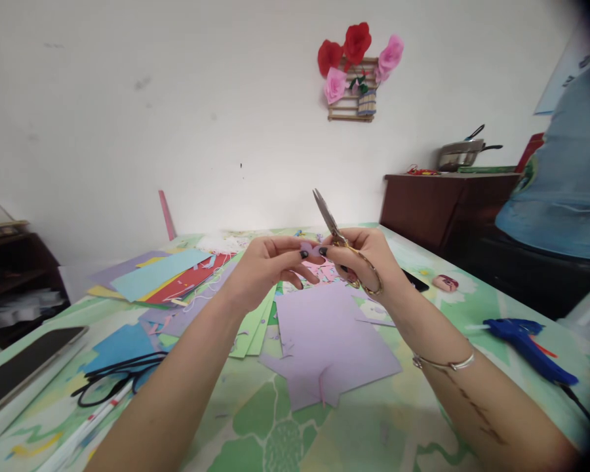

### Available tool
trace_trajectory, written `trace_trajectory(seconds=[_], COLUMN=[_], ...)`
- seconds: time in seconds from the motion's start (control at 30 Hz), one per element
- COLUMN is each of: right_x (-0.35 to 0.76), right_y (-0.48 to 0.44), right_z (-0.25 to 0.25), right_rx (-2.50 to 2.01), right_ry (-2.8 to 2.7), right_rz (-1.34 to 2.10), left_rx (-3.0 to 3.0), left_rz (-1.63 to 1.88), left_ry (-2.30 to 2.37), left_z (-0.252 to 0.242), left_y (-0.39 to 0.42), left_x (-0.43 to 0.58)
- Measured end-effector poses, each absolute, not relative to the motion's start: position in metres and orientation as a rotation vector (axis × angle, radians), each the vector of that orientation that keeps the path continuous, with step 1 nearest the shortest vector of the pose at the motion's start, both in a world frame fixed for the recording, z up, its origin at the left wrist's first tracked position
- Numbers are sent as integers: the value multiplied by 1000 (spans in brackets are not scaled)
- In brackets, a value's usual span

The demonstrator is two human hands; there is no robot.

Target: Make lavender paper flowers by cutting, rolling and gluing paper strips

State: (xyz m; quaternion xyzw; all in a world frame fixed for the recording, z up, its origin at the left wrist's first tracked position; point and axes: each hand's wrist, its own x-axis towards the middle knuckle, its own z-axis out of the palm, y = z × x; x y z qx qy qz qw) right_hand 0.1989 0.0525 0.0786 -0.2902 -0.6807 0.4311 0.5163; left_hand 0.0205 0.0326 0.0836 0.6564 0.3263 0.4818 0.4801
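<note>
Between my two hands, above the table, is a small piece of purple paper (311, 250). My left hand (275, 262) pinches its left side between thumb and finger, with the other fingers curled loosely below. My right hand (361, 255) grips the right side of the piece with its fingertips and also holds scissors (328, 213). Their silver blades point up and away, and the gold handles hang around my fingers. Below my hands lie purple paper sheets (334, 334) with cut edges and thin strips.
Coloured paper sheets (162, 275) and a blue piece (122, 344) lie left. Eyeglasses (113, 380), a pen (105, 410) and a phone (24, 367) are nearer me. At right are a blue glue gun (531, 347), a pink object (445, 282) and a dark phone (415, 280). A cabinet (442, 203) stands behind.
</note>
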Motion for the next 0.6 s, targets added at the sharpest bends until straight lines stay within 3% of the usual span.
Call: trace_trajectory(seconds=[0.6], right_x=[201], right_y=[59], right_z=[78], right_rx=[-768], right_ry=[-1593], right_rz=[992], left_rx=[1599], left_rz=[1218], left_ry=[893], left_z=[78], left_y=[39], left_x=[18])
